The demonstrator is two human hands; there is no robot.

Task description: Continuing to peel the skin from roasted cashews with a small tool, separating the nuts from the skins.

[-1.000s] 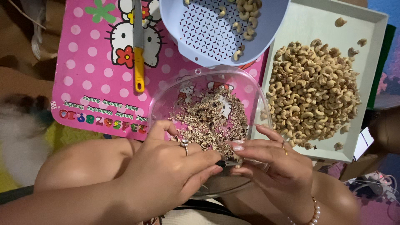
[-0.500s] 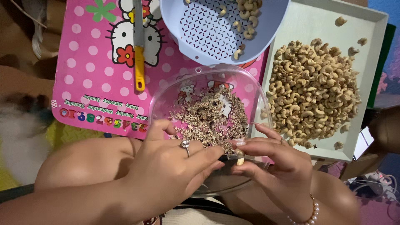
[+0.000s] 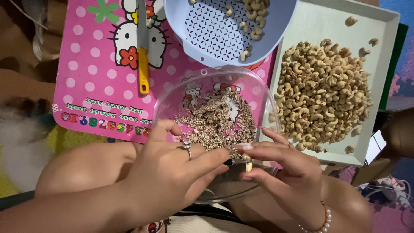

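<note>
Right hand pinching a cashew, left hand apparently gripping a small blade, over clear bowl of husks.

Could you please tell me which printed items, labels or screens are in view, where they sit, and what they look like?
Pink board: upper left, under the clear bowl; white polka dots, cartoon cat, coloured lettering along its near edge.
Small white card or device: right, beside the tray; too small to tell.
</note>
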